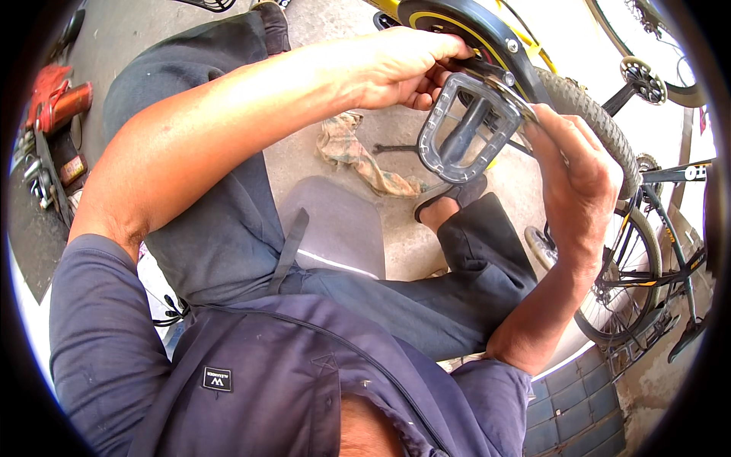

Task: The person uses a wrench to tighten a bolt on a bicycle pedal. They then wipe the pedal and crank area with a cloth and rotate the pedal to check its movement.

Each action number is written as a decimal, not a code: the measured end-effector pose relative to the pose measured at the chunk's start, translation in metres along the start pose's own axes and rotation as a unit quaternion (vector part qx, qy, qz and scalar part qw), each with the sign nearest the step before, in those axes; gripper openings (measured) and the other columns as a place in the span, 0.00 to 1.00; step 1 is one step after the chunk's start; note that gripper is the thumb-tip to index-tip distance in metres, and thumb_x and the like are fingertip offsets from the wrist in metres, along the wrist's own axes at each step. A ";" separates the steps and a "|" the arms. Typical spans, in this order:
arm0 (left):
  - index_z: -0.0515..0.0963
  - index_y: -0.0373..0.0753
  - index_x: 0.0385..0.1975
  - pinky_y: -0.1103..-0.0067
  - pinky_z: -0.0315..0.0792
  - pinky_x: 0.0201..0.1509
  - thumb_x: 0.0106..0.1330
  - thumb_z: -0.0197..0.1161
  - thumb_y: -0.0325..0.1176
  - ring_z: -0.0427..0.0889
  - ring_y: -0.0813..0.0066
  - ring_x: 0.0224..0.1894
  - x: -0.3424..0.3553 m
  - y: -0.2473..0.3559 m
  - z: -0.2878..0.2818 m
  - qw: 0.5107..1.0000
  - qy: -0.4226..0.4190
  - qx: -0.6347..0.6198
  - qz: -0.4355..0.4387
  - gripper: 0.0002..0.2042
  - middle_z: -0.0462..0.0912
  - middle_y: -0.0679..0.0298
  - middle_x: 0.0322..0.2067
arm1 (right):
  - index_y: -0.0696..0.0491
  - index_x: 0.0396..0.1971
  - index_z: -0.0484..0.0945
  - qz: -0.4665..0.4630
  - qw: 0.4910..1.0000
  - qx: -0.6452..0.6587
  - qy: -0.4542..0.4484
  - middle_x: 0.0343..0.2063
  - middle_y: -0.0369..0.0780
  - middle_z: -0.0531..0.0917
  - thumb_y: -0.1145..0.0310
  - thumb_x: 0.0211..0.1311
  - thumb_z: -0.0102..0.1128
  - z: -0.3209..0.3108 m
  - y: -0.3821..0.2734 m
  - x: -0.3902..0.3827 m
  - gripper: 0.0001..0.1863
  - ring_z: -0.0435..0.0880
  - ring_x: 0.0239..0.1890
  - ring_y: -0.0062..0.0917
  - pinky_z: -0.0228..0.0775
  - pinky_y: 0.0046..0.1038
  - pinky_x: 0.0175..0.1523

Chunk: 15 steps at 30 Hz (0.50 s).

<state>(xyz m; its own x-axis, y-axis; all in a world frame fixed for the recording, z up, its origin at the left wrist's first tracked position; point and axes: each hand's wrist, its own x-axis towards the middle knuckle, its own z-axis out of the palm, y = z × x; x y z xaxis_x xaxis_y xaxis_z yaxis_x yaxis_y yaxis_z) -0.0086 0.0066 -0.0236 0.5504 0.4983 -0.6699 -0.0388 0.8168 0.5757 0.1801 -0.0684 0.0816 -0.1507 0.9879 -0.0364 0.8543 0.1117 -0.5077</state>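
Note:
My left hand [407, 72] is closed at the crank area beside a yellow-and-black bicycle wheel or guard [499, 38], its fingertips partly hidden behind the metal parts. A grey cage pedal [462, 129] hangs between my hands at the end of a crank [499, 76]. My right hand [575, 164] is closed round a flat silver wrench [525, 109] that reaches to the pedal's axle. Below the pedal, a stained rag [343, 148] and a dark spanner [392, 149] lie on the concrete floor.
A knobby tyre [609, 145] is at the right, with another bicycle [624, 274] and a chainring [643, 80] beyond. Red tools [53, 99] and metal parts lie at the far left. My bent legs surround a grey seat [331, 221]. Grey tiles [571, 404] show at lower right.

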 end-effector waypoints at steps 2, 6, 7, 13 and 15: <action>0.75 0.41 0.47 0.77 0.79 0.38 0.70 0.54 0.41 0.82 0.81 0.38 0.000 0.000 0.000 1.000 0.003 -0.002 0.004 0.13 0.82 0.67 0.40 | 0.57 0.38 0.81 0.000 1.000 0.001 -0.002 0.25 0.41 0.79 0.76 0.55 0.63 0.002 0.002 0.000 0.09 0.79 0.25 0.28 0.70 0.24 0.33; 0.75 0.41 0.47 0.77 0.78 0.38 0.70 0.54 0.41 0.82 0.82 0.38 0.000 0.001 -0.001 1.000 -0.010 -0.002 -0.005 0.13 0.82 0.67 0.39 | 0.57 0.39 0.80 0.014 0.999 0.051 -0.005 0.26 0.42 0.80 0.77 0.56 0.63 0.005 0.007 -0.002 0.10 0.79 0.27 0.25 0.70 0.23 0.34; 0.76 0.41 0.46 0.77 0.78 0.37 0.70 0.54 0.41 0.81 0.82 0.37 0.000 0.001 -0.002 1.000 -0.014 -0.002 -0.006 0.13 0.82 0.67 0.39 | 0.57 0.40 0.80 0.018 0.998 0.053 -0.006 0.27 0.42 0.81 0.77 0.56 0.63 0.006 0.007 -0.003 0.10 0.80 0.27 0.24 0.70 0.23 0.35; 0.77 0.41 0.44 0.80 0.77 0.36 0.69 0.55 0.40 0.81 0.83 0.35 0.001 0.000 -0.002 1.000 -0.013 -0.024 0.002 0.12 0.82 0.68 0.37 | 0.58 0.41 0.80 0.027 0.995 0.096 -0.007 0.31 0.41 0.84 0.76 0.58 0.62 0.014 0.016 -0.006 0.11 0.81 0.31 0.22 0.71 0.22 0.40; 0.77 0.40 0.44 0.81 0.76 0.34 0.69 0.56 0.38 0.81 0.83 0.35 0.001 0.000 -0.003 0.999 -0.018 -0.034 0.004 0.11 0.82 0.67 0.37 | 0.58 0.42 0.80 0.035 0.993 0.111 -0.011 0.32 0.42 0.84 0.76 0.59 0.62 0.016 0.018 -0.006 0.11 0.82 0.33 0.21 0.72 0.22 0.41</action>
<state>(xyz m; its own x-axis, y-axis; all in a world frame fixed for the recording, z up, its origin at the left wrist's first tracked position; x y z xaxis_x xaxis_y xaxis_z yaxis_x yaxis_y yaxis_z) -0.0103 0.0081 -0.0256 0.5793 0.4944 -0.6480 -0.0986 0.8317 0.5464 0.1879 -0.0737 0.0589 -0.1086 0.9894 -0.0960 0.7331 0.0145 -0.6800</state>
